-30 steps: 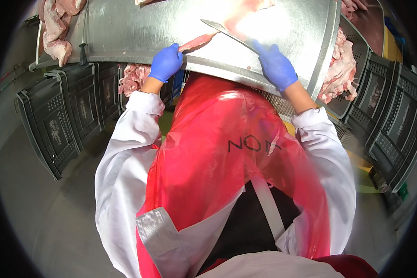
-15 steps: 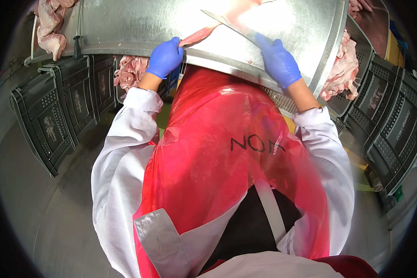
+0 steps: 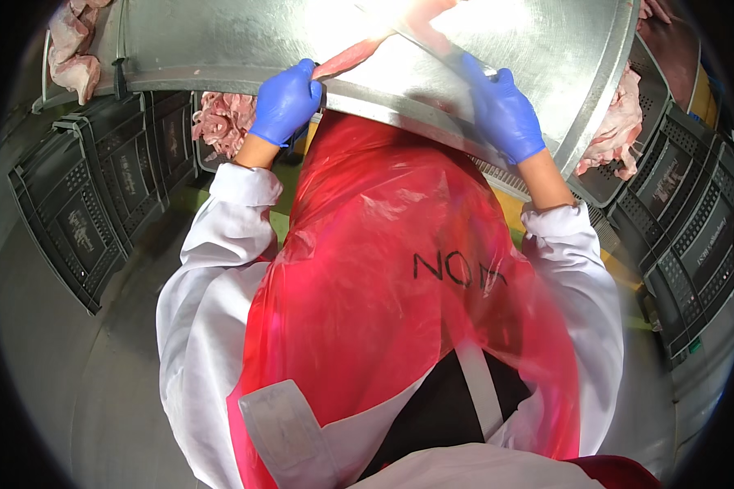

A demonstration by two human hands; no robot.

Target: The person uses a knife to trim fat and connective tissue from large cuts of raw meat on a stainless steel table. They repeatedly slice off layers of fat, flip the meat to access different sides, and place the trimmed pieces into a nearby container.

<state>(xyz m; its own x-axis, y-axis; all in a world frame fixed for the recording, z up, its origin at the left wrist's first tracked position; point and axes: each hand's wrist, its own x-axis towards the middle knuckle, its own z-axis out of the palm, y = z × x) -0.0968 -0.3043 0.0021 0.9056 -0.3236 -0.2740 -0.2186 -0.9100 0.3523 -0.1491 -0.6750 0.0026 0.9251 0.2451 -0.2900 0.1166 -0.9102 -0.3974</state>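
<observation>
Knife across the meat, a blue-gloved hand at each end.

The left hand (image 3: 287, 103) is closed on the near end of a thin strip of meat (image 3: 353, 59), which lies slantwise on the metal table (image 3: 220, 57) — close to its front edge. The right hand (image 3: 504, 112) is wrapped around the handle of a knife (image 3: 422, 36), its blade pointing up and left across the strip; glare hides how deep it sits. More meat hangs over the table's left end, and crates (image 3: 81, 216) holding pink pieces (image 3: 223, 122) stand below, behind the left wrist.
</observation>
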